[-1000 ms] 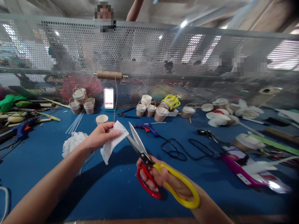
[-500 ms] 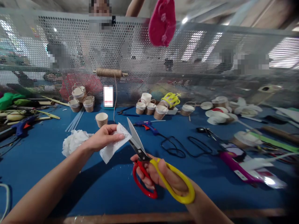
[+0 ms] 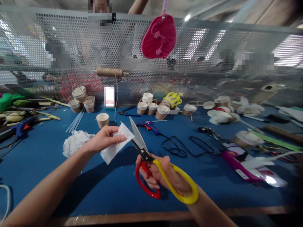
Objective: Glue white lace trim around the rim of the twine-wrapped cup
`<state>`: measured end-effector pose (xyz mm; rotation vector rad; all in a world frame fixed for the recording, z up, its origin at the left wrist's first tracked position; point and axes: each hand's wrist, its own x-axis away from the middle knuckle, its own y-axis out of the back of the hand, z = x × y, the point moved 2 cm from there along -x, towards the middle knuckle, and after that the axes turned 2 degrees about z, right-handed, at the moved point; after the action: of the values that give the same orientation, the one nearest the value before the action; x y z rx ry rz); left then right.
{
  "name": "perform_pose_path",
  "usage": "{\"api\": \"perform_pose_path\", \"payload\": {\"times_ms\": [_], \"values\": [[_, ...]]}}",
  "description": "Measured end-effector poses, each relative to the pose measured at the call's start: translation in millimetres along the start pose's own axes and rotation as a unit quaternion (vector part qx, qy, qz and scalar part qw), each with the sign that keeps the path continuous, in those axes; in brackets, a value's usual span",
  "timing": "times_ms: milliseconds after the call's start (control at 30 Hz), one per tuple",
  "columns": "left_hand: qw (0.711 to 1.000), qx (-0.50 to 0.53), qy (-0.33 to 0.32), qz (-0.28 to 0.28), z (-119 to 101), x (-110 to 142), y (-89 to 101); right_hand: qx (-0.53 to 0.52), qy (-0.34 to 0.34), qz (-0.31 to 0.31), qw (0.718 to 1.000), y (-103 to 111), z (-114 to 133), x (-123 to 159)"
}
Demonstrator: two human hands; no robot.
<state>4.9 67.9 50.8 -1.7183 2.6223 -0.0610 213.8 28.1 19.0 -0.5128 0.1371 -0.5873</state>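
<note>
- Left hand (image 3: 107, 138) here, thumb and fingers pinching the cloth (image 3: 110, 153), its right edge right at the spread blades.
- Right hand (image 3: 161, 173), fingers gripping the scissors (image 3: 175, 183) by both loops.
- Cup (image 3: 102, 120) just beyond the left hand, glue gun (image 3: 150, 126) past the blades.
- Broad blue table (image 3: 104, 195) between cloth and near edge!

Muted light, bright overhead lamp (image 3: 187, 17), soft shadows across table (image 3: 113, 192), blurred right edge.
</note>
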Motion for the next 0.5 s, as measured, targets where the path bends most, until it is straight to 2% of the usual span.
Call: {"api": "perform_pose_path", "payload": {"times_ms": [400, 500], "values": [[1.000, -0.011, 0.000, 0.015, 0.7, -0.1, 1.2, 0.010, -0.021, -0.015, 1.000, -3.5, 3.3, 2.9], [1.000, -0.007, -0.001, 0.017, 1.1, -0.1, 1.1, 0.034, -0.004, -0.019, 0.999, -3.7, 3.9, 3.9]]}}
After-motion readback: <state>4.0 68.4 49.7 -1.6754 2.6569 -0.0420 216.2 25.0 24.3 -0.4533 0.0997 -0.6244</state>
